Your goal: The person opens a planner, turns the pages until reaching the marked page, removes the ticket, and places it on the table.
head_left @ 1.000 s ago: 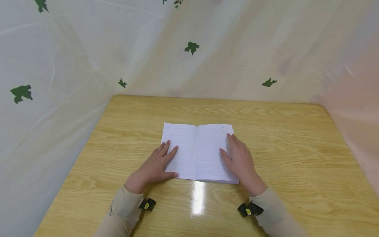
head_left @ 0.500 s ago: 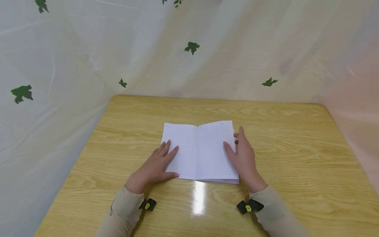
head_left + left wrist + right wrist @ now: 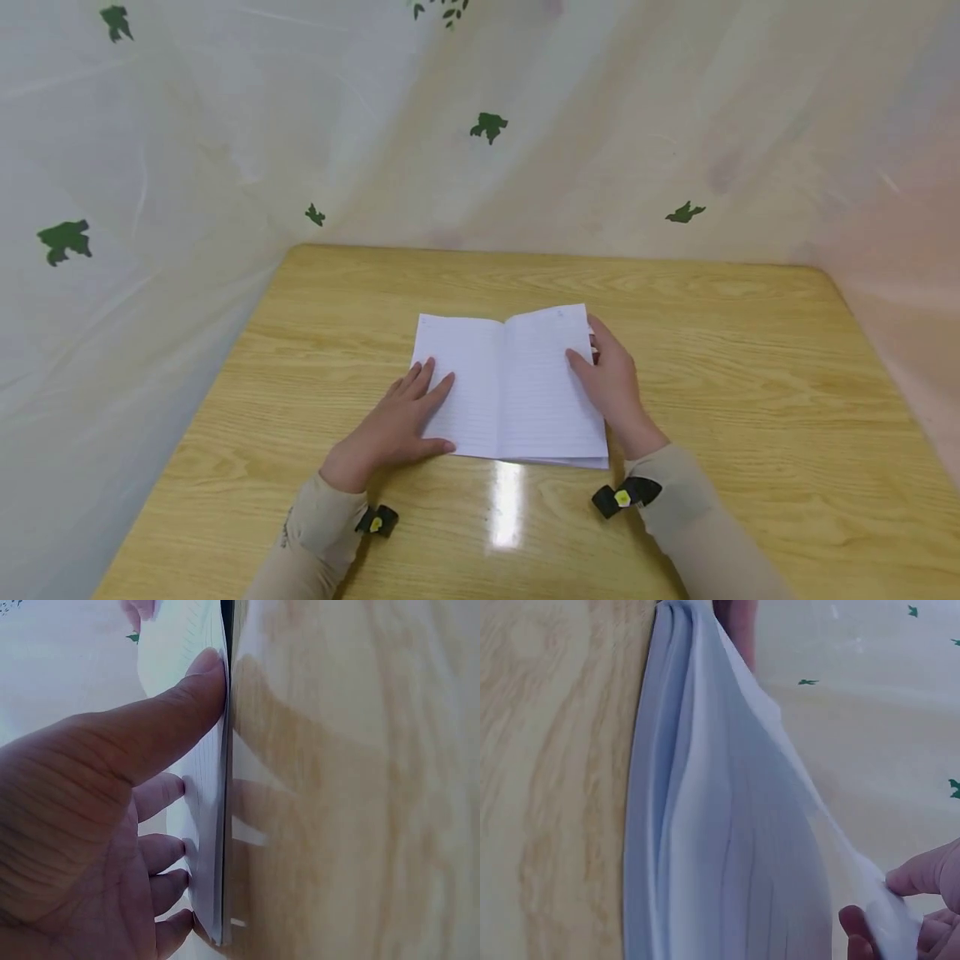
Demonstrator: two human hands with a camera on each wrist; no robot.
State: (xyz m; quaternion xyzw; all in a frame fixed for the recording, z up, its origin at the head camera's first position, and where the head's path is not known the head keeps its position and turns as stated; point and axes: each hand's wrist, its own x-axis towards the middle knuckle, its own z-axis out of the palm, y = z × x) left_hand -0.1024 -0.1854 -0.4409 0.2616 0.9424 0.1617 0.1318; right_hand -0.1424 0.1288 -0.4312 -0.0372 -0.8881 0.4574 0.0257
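Note:
An open notebook (image 3: 468,383) with ruled white pages lies on the wooden table. My left hand (image 3: 396,423) rests on its left page, fingers spread; in the left wrist view the thumb (image 3: 176,712) presses near the lower edge and the fingertips touch the paper. At the opposite side, my right hand (image 3: 615,385) pinches the edge of the right page (image 3: 536,392), thumb on top and fingers behind. The right wrist view shows the lifted page (image 3: 780,817) slanting up from the stack below toward the thumb (image 3: 922,870).
The wooden table (image 3: 750,375) extends around the notebook on all sides. A pale curtain (image 3: 585,167) with green bird and leaf shapes hangs behind it and along both sides. Dark straps (image 3: 377,521) sit at both wrists over beige sleeves.
My right hand has gone from lying over the right page to pinching its outer edge, and the page's far corner has risen. My left hand stays in place.

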